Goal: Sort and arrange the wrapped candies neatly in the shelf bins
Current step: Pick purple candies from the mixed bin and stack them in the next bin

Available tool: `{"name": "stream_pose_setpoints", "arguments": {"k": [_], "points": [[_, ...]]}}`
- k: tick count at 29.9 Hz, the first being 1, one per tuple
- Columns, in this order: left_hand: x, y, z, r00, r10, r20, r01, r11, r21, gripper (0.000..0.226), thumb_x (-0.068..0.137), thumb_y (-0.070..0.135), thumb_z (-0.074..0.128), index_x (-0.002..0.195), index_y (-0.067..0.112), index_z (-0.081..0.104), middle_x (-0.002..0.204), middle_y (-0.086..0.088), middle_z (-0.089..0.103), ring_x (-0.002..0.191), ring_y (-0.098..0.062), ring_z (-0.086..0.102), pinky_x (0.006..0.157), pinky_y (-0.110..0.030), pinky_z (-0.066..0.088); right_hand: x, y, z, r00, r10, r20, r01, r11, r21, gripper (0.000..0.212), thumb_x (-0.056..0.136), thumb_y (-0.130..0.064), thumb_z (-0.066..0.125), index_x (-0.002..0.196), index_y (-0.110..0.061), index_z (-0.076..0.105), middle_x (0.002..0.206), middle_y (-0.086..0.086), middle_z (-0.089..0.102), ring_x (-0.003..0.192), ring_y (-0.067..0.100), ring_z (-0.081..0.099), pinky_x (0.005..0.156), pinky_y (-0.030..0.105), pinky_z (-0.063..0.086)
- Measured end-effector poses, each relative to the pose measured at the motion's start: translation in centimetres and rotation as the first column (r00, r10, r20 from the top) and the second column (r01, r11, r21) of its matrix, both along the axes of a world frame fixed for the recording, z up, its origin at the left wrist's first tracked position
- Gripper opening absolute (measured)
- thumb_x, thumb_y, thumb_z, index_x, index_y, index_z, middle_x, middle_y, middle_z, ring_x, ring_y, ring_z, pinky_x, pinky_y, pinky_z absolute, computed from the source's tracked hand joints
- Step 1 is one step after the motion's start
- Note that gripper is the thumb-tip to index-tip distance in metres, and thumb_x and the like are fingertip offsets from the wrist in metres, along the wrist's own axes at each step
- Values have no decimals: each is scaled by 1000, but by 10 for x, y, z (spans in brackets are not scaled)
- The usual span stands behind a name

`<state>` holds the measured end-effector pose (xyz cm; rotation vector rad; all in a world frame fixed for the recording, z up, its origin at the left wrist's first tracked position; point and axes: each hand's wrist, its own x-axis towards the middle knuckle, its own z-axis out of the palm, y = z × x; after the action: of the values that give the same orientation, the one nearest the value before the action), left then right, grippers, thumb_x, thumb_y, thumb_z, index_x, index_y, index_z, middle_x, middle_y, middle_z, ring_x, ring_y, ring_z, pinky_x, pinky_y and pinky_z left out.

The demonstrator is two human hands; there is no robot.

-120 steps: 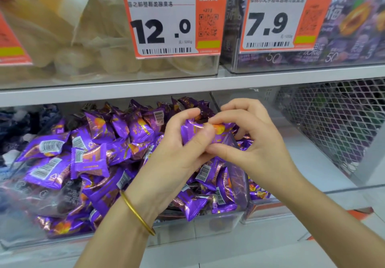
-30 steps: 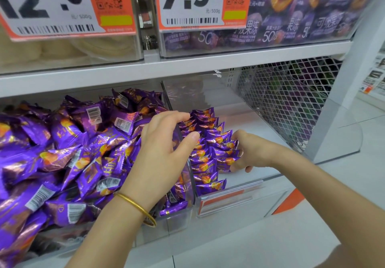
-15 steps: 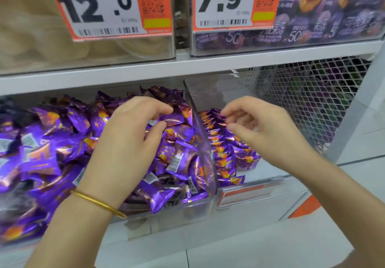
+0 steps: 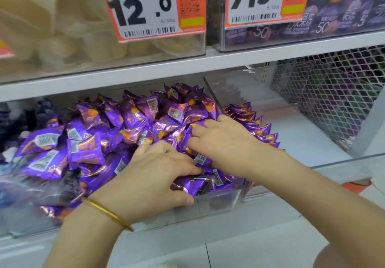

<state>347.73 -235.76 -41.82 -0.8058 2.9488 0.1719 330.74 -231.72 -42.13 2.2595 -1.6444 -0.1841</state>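
Dozens of slick purple foil-wrapped pillow candies [image 4: 133, 122] sit heaped in the clear plastic bin [image 4: 220, 203] on the lower shelf. Left hand [image 4: 154, 176] is curled round some at the front; right hand [image 4: 227, 142] has bent fingers dug into the heap, can't tell if it's holding any. Crinkly foil slides, so 1 careless tug probably spills some over the front or past the thin clear divider [image 4: 212, 94] into the tidy row of matching candies [image 4: 260, 130].

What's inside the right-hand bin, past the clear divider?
A neat row of purple wrapped candies stands on edge beside the divider. The right hand and wrist cover the row's front end.
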Motion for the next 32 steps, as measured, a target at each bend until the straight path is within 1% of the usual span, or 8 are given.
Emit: {"name": "stream_pose_setpoints", "arguments": {"k": [4,10,15,18,21,25,29,32], "points": [[3,-1,3,997,-47,66,44,998,44,84,49,80,30,129,56,38,122,46,33,114,8,17,80,-20,9,-7,-1,-6,997,43,69,-36,993,-113,38,38,-14,85,70,-18,64,75,3,57,66,27,57,55,29,26],[0,-4,2,996,-10,-83,21,992,128,61,62,75,45,117,49,52,104,37,47,105,3,30,93,-22,19,-17,5,-5,938,92,333,79,882,-465,21,66,-30,66,85,-20,65,81,-4,61,78,28,52,63,34,41],[-1,-5,7,830,236,-505,-29,923,383,19,89,51,50,102,41,59,89,15,59,92,-1,49,78,-14,38,-25,16,4,390,91,916,330,915,-232,25,70,-41,74,91,-39,61,76,-11,57,77,9,49,70,18,41],[-10,-2,9,626,436,-647,-48,849,526,16,95,24,47,93,36,58,82,10,62,71,4,55,70,-7,41,-25,17,9,46,199,979,250,947,-204,24,73,-19,73,90,-31,61,82,-4,64,65,16,53,62,26,46],[-15,-2,8,442,624,-645,58,697,714,23,99,23,43,100,16,64,84,-2,63,69,-7,57,69,-24,46,-22,20,9,-125,246,961,158,961,-225,28,72,-4,67,89,-25,57,97,0,69,87,12,65,74,26,53],[-21,1,11,287,766,-575,309,494,813,30,100,9,33,97,-1,61,85,-17,63,70,-20,61,60,-23,53,-17,22,0,-58,313,948,105,946,-306,28,71,-10,69,90,-24,53,114,-2,62,105,19,62,86,34,51],[-26,0,15,289,862,-417,485,244,840,31,98,13,39,106,-8,58,97,-22,68,78,-27,69,68,-31,59,-14,20,-10,330,424,843,64,881,-468,24,79,-6,68,99,-15,61,111,-1,61,108,16,57,90,34,48],[-27,3,12,379,788,-486,460,295,838,36,85,24,50,104,-4,60,90,-14,71,83,-20,69,72,-28,57,-11,20,-12,431,424,796,10,880,-474,32,82,0,63,108,-19,66,121,-6,62,115,10,56,97,32,43]]}}
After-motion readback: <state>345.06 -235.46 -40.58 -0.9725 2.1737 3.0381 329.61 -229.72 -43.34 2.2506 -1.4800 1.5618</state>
